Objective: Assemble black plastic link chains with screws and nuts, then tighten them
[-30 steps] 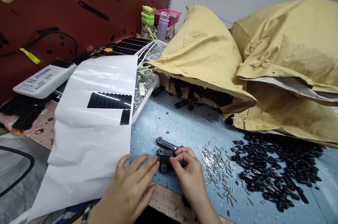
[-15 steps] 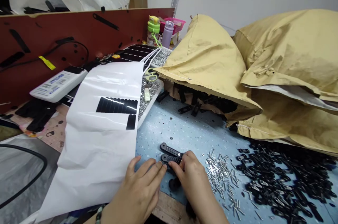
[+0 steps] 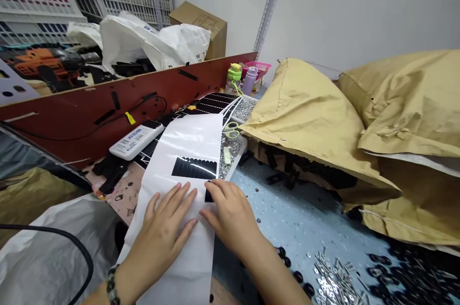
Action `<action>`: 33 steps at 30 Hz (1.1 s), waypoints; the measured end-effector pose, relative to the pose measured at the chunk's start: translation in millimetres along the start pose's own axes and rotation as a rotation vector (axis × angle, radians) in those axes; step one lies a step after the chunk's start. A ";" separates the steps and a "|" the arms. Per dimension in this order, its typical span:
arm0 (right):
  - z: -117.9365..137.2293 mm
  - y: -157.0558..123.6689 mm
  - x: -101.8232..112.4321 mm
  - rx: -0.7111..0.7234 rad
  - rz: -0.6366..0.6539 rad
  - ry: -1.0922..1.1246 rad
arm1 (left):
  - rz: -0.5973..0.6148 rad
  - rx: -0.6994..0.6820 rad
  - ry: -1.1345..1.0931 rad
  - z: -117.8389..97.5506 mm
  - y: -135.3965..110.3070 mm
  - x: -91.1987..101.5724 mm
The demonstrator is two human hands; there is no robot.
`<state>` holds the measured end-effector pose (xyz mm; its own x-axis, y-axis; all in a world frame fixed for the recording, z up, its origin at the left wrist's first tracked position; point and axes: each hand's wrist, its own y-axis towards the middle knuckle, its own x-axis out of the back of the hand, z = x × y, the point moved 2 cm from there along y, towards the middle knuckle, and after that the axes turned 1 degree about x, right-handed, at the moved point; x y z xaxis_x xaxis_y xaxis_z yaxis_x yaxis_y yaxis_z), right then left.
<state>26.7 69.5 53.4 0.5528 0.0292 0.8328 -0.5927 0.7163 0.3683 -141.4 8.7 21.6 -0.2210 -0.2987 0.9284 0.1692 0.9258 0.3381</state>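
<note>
A white backing sheet (image 3: 190,266) lies before me, bearing a row of glossy black strip stickers (image 3: 194,169). My left hand (image 3: 163,230) rests on the sheet below that row, fingers spread and holding nothing. At the sheet's right edge, my right hand (image 3: 235,221) reaches over a smaller black sticker patch (image 3: 209,196). Its index fingertip is at the top of the patch, the thumb below and apart from it. The hand partly hides this patch.
Loose silver screws (image 3: 334,276) and small black parts (image 3: 413,271) lie at the lower right. A brown paper sack (image 3: 305,108) spills black pieces onto the blue tabletop (image 3: 251,185). Scissors (image 3: 232,130) and a white boxy device (image 3: 136,141) are farther back. A red board (image 3: 143,108) borders the table.
Both hands have left the black hinged-looking parts on the blue tabletop and are now over the white sheet. My view has shifted left and up, showing more shelving.
</note>
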 end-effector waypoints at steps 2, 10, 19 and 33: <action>-6.8 13.8 -10.1 -0.025 0.026 0.048 | 0.015 -0.020 0.024 2.2 0.1 -5.1; -31.8 5.2 17.0 -0.250 -0.300 0.283 | 0.008 -0.044 0.002 4.7 4.9 -5.8; -18.7 12.3 -6.2 -0.124 -0.012 0.265 | -0.022 -0.100 0.017 4.3 -1.5 -12.1; -19.2 11.1 -1.2 -0.131 -0.029 0.265 | -0.046 -0.131 0.085 5.7 -4.6 -16.1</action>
<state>30.7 90.8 48.6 0.7121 0.1763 0.6796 -0.5035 0.8028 0.3193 -144.0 10.6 4.2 -0.1498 -0.3640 0.9193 0.2859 0.8741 0.3927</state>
